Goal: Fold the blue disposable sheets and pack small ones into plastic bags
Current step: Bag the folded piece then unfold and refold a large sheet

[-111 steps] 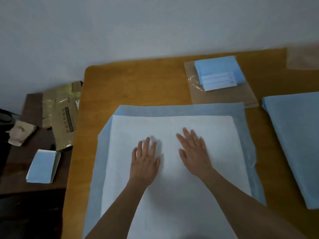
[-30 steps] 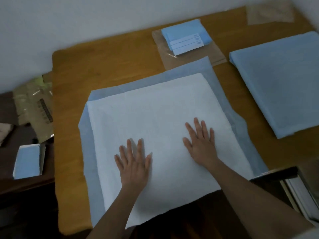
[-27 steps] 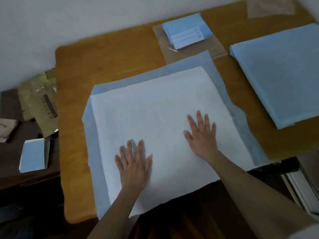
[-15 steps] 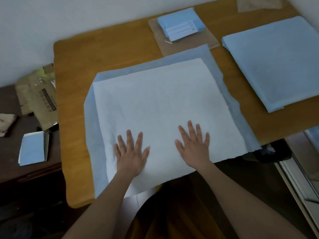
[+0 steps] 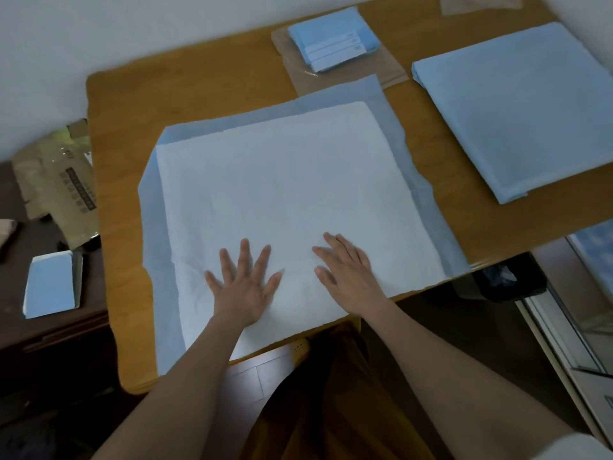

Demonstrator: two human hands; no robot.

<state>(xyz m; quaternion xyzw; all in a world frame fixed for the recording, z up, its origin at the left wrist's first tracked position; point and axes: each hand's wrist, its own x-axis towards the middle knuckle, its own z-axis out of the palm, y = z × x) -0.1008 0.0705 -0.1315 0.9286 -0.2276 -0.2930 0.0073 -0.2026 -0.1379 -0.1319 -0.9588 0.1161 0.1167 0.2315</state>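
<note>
Sheet flat on table, under both hands

Two hands lie flat on the near part of one spread sheet: the left hand and the right hand. One table carries it. One stack of folded sheets sits at the far right; how many sheets it holds cannot be told. One pile of small folded sheets lies far off on one flat plastic bag; three white edges show in that pile. One more clear bag lies at the far right corner. On one dark side table at the left: one small folded sheet and one brown package.
</note>
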